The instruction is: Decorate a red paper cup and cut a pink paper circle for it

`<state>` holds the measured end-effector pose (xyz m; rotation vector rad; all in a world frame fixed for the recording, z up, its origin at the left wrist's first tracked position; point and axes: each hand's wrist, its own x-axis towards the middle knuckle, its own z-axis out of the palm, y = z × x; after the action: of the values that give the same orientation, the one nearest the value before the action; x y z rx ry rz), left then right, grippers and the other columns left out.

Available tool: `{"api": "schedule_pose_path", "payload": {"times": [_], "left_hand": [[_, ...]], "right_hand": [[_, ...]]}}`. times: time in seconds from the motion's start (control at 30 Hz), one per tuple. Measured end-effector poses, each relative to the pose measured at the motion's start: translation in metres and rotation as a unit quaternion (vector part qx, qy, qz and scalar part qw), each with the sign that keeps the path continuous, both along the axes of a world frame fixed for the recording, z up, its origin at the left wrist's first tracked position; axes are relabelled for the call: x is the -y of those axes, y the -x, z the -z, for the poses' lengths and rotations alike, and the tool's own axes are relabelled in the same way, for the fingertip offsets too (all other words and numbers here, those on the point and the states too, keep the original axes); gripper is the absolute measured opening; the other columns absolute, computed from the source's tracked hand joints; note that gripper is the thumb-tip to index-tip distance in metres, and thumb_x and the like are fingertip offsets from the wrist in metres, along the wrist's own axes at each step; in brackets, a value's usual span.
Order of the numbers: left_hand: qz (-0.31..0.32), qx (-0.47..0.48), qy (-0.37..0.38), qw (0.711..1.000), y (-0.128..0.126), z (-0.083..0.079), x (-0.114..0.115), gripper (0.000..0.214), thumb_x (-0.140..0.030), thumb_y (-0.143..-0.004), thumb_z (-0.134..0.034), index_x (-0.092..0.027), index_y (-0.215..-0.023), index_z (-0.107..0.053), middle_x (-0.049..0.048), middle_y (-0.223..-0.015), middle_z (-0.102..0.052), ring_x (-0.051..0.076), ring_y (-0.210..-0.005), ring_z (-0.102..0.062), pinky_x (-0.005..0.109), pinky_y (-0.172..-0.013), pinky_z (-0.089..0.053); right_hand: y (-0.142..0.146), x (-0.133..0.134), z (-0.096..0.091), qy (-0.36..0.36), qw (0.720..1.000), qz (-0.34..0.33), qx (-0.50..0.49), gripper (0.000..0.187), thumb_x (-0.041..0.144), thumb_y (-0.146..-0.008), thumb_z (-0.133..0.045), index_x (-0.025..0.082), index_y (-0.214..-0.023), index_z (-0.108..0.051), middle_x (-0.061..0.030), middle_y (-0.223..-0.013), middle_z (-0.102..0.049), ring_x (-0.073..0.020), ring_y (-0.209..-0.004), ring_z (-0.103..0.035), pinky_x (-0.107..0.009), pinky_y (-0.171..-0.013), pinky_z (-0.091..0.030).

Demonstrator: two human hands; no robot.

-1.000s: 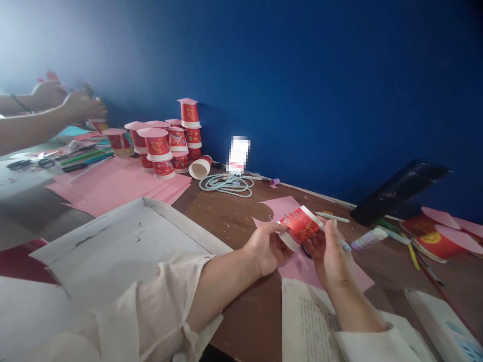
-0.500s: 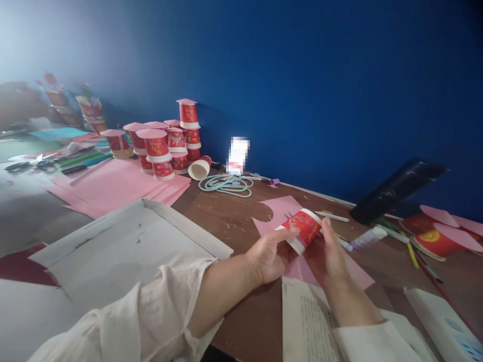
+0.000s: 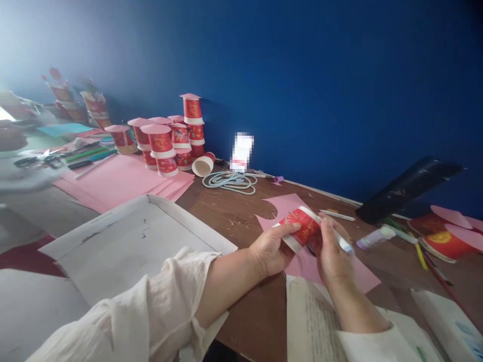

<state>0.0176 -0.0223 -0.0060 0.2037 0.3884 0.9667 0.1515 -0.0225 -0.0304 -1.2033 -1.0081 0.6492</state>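
My left hand [image 3: 277,249] wraps around a red paper cup [image 3: 302,226] with a gold pattern and white ends, held tilted above a cut pink sheet [image 3: 287,206]. My right hand [image 3: 335,251] is closed at the cup's right end. A white marker with a bluish end [image 3: 344,245] sticks out behind its fingers, which appear to pinch it; the marker's front part is hidden by the fingers. Under both hands, the pink sheet lies on the brown table, with a curved piece cut from its left edge.
Stacked red cups with pink paper tops [image 3: 156,138] stand back left, beside pink sheets [image 3: 109,183]. A white box lid [image 3: 143,246], coiled cable [image 3: 230,183], glue stick [image 3: 375,236], black cylinder [image 3: 407,191] and printed paper [image 3: 309,322] surround the hands. A blurred co-worker's hand [image 3: 13,138] shows far left.
My right hand's fingers have closed in at the cup's end, with the marker now more visible behind them. The left hand keeps the cup. The whole view has shifted slightly.
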Motion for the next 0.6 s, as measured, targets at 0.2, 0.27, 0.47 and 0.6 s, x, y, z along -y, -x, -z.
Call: {"api": "schedule_pose_path", "payload": {"times": [0.2, 0.27, 0.47, 0.6], "left_hand": [[-0.014, -0.009, -0.028, 0.999, 0.001, 0.006, -0.004, 0.020, -0.015, -0.076, -0.072, -0.011, -0.095, -0.070, 0.0107, -0.099, -0.072, 0.019, -0.090, -0.066, 0.033, -0.099, -0.045], [-0.019, -0.024, -0.027, 0.999, 0.001, 0.008, -0.005, 0.019, -0.016, -0.075, -0.073, -0.013, -0.094, -0.069, 0.0096, -0.099, -0.072, 0.020, -0.093, -0.066, 0.033, -0.099, -0.045], [-0.011, -0.046, -0.042, 0.998, 0.002, 0.012, -0.005, 0.021, -0.019, -0.072, -0.077, -0.015, -0.091, -0.069, 0.0095, -0.097, -0.072, 0.024, -0.096, -0.067, 0.038, -0.097, -0.047], [-0.017, -0.066, -0.049, 0.997, 0.001, 0.012, -0.005, 0.020, -0.019, -0.073, -0.076, -0.015, -0.091, -0.069, 0.0099, -0.097, -0.072, 0.022, -0.091, -0.066, 0.037, -0.096, -0.048]], "right_hand": [[-0.003, 0.020, -0.022, -0.122, 0.949, 0.149, 0.250, 0.045, 0.045, -0.097, -0.054, 0.018, -0.133, -0.059, -0.0096, -0.098, -0.072, -0.0207, -0.082, -0.069, -0.042, -0.080, -0.055], [-0.003, 0.027, -0.026, -0.175, 0.917, 0.152, 0.326, 0.040, 0.038, -0.097, -0.054, 0.017, -0.129, -0.063, -0.0118, -0.102, -0.072, -0.0221, -0.085, -0.069, -0.041, -0.080, -0.054], [-0.004, 0.032, -0.024, -0.189, 0.888, 0.068, 0.412, 0.025, 0.028, -0.093, -0.060, 0.019, -0.114, -0.072, -0.0073, -0.090, -0.073, -0.0214, -0.078, -0.068, -0.039, -0.076, -0.054], [-0.002, 0.031, -0.022, -0.186, 0.889, 0.087, 0.408, 0.021, 0.027, -0.091, -0.064, 0.018, -0.108, -0.072, -0.0081, -0.095, -0.075, -0.0215, -0.083, -0.070, -0.037, -0.078, -0.056]]}}
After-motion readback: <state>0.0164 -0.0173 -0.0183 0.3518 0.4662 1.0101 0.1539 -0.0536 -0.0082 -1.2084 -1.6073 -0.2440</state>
